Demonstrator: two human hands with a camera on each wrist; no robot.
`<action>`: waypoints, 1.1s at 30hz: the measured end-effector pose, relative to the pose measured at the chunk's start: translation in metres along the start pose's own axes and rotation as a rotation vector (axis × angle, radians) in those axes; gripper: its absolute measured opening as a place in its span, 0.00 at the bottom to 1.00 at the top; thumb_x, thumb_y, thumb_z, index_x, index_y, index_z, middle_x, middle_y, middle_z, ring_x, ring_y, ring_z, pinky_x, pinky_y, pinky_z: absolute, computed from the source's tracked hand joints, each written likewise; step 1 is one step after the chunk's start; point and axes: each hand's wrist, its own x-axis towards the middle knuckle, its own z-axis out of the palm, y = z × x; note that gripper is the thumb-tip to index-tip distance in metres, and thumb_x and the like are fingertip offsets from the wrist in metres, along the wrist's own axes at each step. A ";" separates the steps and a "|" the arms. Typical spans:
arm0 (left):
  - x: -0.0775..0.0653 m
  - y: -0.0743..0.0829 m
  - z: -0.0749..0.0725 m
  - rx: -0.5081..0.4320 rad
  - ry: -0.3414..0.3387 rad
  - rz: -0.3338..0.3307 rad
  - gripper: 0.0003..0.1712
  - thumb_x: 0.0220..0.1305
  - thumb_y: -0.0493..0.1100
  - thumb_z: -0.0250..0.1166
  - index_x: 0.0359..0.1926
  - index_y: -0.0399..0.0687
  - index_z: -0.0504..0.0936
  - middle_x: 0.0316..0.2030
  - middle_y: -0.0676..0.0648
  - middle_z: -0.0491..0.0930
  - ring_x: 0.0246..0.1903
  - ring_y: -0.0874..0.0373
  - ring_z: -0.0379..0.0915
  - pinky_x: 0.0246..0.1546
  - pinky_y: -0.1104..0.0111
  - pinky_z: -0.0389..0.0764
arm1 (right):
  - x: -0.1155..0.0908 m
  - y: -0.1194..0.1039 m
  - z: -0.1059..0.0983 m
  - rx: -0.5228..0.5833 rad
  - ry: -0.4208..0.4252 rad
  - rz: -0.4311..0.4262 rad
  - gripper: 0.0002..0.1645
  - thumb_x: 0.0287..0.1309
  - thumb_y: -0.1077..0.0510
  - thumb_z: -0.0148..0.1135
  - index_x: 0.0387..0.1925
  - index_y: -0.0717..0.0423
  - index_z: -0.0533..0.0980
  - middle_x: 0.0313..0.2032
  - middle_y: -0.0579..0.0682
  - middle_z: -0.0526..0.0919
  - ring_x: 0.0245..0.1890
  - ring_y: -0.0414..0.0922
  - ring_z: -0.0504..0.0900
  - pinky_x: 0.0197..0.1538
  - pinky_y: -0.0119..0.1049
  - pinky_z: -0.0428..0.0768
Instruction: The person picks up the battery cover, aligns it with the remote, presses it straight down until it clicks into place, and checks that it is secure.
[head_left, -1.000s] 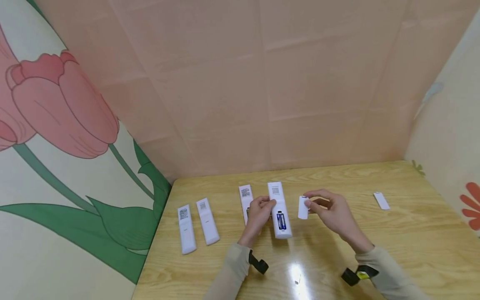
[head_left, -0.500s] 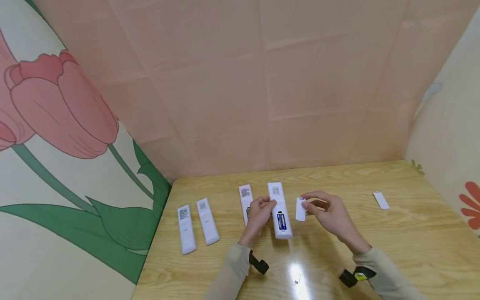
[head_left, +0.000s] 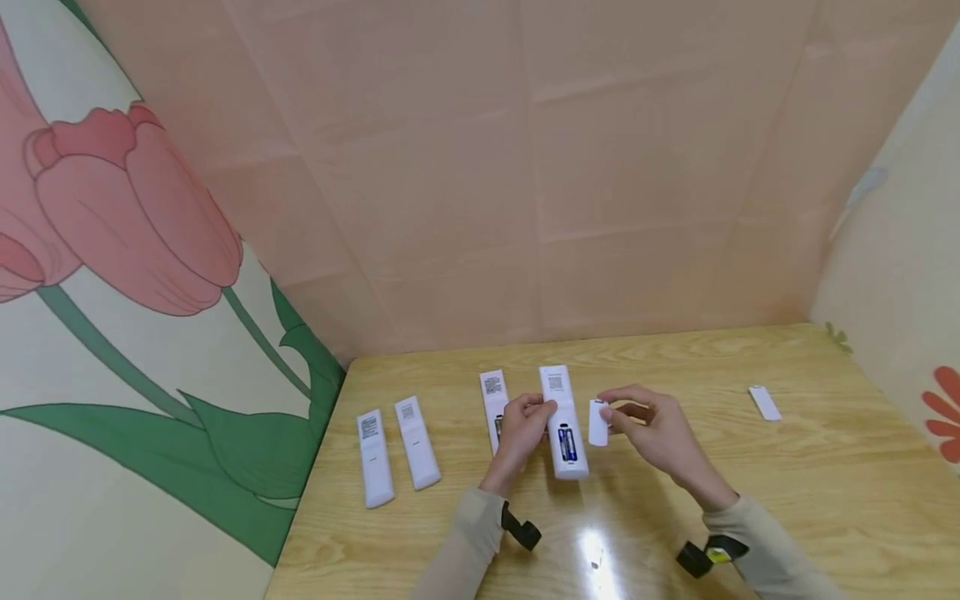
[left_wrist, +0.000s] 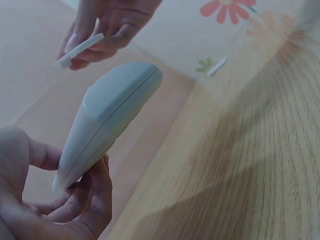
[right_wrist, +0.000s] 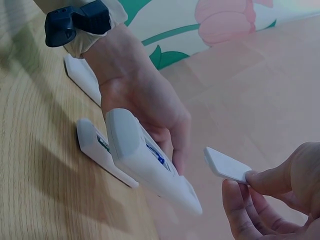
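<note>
My left hand (head_left: 522, 432) grips a white remote control (head_left: 557, 392) by its side, back face up and raised off the table. In its uncovered battery compartment lie two blue batteries (head_left: 567, 443). Between thumb and fingers, my right hand (head_left: 660, 433) pinches a white battery cover (head_left: 597, 423) just right of that remote. The right wrist view shows the cover (right_wrist: 227, 164) apart from the held remote (right_wrist: 150, 165). Behind my left hand, partly hidden by it, a second remote (head_left: 493, 396) lies on the table with its compartment uncovered.
Two more white remotes, one at the far left (head_left: 374, 458) and one beside it (head_left: 417, 443), lie back up with covers on. Another battery cover (head_left: 765, 403) lies at the right of the wooden table (head_left: 847, 500). A pink cloth (head_left: 637, 208) hangs behind.
My right hand has moved slightly left and down, bringing the battery cover closer to the held remote. The left hand keeps its hold on the remote, nearly still.
</note>
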 end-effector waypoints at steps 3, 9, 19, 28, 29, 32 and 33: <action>0.000 0.001 0.001 -0.004 0.002 -0.001 0.21 0.69 0.45 0.69 0.56 0.36 0.83 0.43 0.43 0.91 0.33 0.61 0.83 0.30 0.72 0.82 | 0.001 0.000 0.001 0.005 -0.006 -0.006 0.13 0.71 0.67 0.67 0.54 0.63 0.85 0.54 0.65 0.86 0.48 0.58 0.90 0.44 0.40 0.91; 0.000 0.000 0.003 -0.002 0.000 0.010 0.20 0.69 0.44 0.69 0.55 0.35 0.83 0.43 0.42 0.91 0.33 0.61 0.83 0.29 0.72 0.82 | 0.001 0.001 0.004 0.023 -0.017 -0.009 0.13 0.70 0.68 0.67 0.53 0.65 0.85 0.53 0.67 0.86 0.44 0.48 0.91 0.43 0.37 0.91; -0.001 0.002 0.002 0.016 0.008 -0.012 0.20 0.69 0.46 0.69 0.55 0.37 0.84 0.43 0.44 0.91 0.33 0.62 0.82 0.30 0.71 0.82 | 0.001 0.004 0.014 0.031 -0.021 -0.002 0.11 0.69 0.69 0.68 0.51 0.65 0.86 0.53 0.66 0.87 0.46 0.51 0.91 0.44 0.39 0.91; -0.001 0.000 0.004 0.000 0.009 -0.008 0.21 0.68 0.45 0.70 0.55 0.36 0.84 0.44 0.43 0.91 0.32 0.62 0.83 0.30 0.72 0.82 | 0.001 0.007 0.017 0.007 -0.029 -0.010 0.10 0.69 0.67 0.69 0.50 0.63 0.87 0.51 0.63 0.88 0.50 0.58 0.89 0.46 0.35 0.90; -0.001 0.000 0.005 0.000 0.010 -0.009 0.21 0.68 0.46 0.70 0.55 0.36 0.84 0.44 0.43 0.91 0.32 0.62 0.83 0.30 0.72 0.82 | 0.001 0.008 0.018 0.012 -0.031 -0.011 0.10 0.69 0.68 0.69 0.50 0.63 0.87 0.51 0.63 0.88 0.50 0.58 0.89 0.46 0.35 0.90; -0.002 0.001 0.005 0.004 0.006 -0.003 0.21 0.68 0.46 0.70 0.55 0.36 0.84 0.44 0.43 0.91 0.33 0.62 0.83 0.31 0.70 0.83 | 0.001 0.009 0.020 0.024 -0.038 -0.011 0.10 0.69 0.68 0.68 0.50 0.64 0.86 0.51 0.64 0.88 0.49 0.58 0.90 0.45 0.36 0.91; -0.002 0.001 0.005 0.006 0.006 -0.004 0.21 0.68 0.46 0.70 0.55 0.37 0.84 0.44 0.44 0.92 0.33 0.61 0.83 0.32 0.69 0.84 | 0.001 0.009 0.020 0.027 -0.040 -0.011 0.10 0.69 0.68 0.68 0.50 0.65 0.86 0.51 0.65 0.88 0.49 0.59 0.90 0.44 0.36 0.91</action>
